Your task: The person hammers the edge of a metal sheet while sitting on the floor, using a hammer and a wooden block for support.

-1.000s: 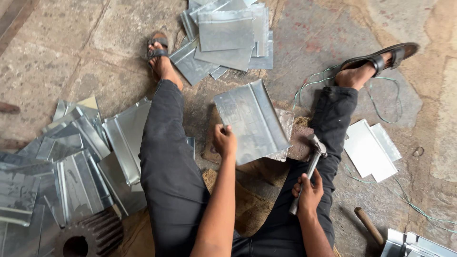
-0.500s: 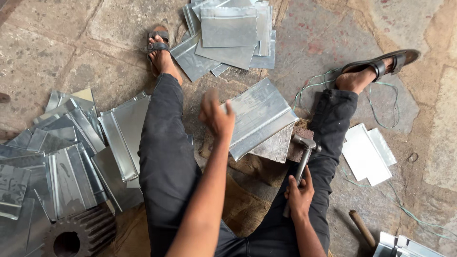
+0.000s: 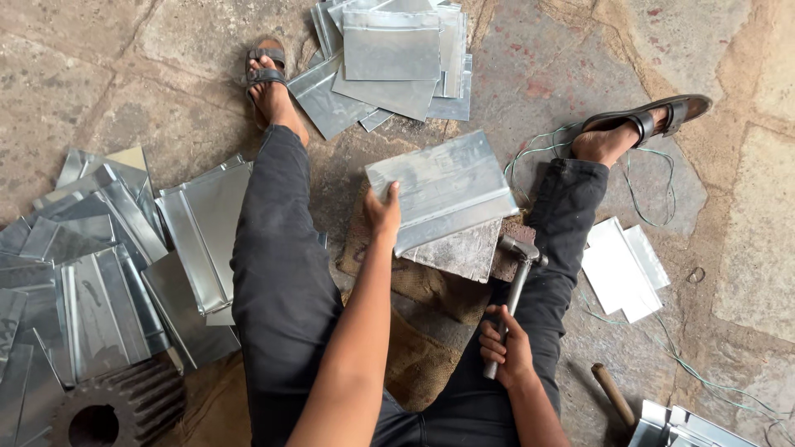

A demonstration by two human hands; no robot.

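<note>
The left hand point(image 3: 383, 211) grips the near-left edge of the folded grey sheet-metal panel point(image 3: 443, 189) lying on the flat metal block point(image 3: 460, 251), which wants steady pressure while the right hand point(image 3: 507, 348), below that block, clenches the steel hammer point(image 3: 512, 290).

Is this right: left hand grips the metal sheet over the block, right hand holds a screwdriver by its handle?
Not quite. The right hand holds a hammer, not a screwdriver, gripped by its handle with the head near the block. The rest stands: the left hand grips the metal sheet. The head view shows it.
</note>
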